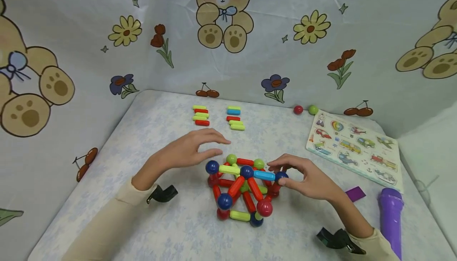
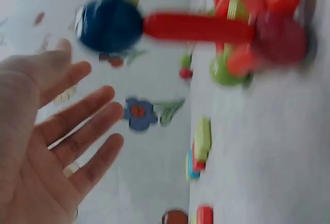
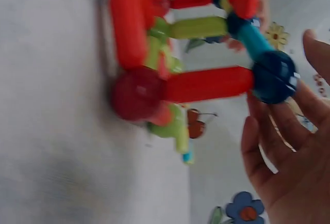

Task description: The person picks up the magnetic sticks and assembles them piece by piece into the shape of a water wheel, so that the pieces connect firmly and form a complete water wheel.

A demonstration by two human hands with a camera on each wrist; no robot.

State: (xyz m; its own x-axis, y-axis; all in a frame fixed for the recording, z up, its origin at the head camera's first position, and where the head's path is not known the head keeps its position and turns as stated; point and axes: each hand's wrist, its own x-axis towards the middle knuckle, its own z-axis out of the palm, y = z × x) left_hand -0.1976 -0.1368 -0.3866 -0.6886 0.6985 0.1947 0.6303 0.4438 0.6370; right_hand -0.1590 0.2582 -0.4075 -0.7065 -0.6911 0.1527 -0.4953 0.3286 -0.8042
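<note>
A frame of magnetic building rods and balls (image 1: 246,172) stands on the table between my hands. Its rods are red, yellow-green and blue; the balls are dark blue, red and green. My left hand (image 1: 200,146) hovers at its left, fingers extended and holding nothing; the left wrist view puts it beside a dark blue corner ball (image 2: 110,24). At the right corner, the fingers of my right hand (image 1: 308,175) reach behind another dark blue ball (image 3: 274,77). In the right wrist view the thumb stands away from that ball.
Loose rods (image 1: 201,115) lie in two short columns at the back. A red ball (image 1: 298,110) and a green ball (image 1: 313,110) sit near the cloth backdrop. On the right are a picture board (image 1: 353,146), a purple card (image 1: 355,194) and a purple microphone-shaped object (image 1: 390,217).
</note>
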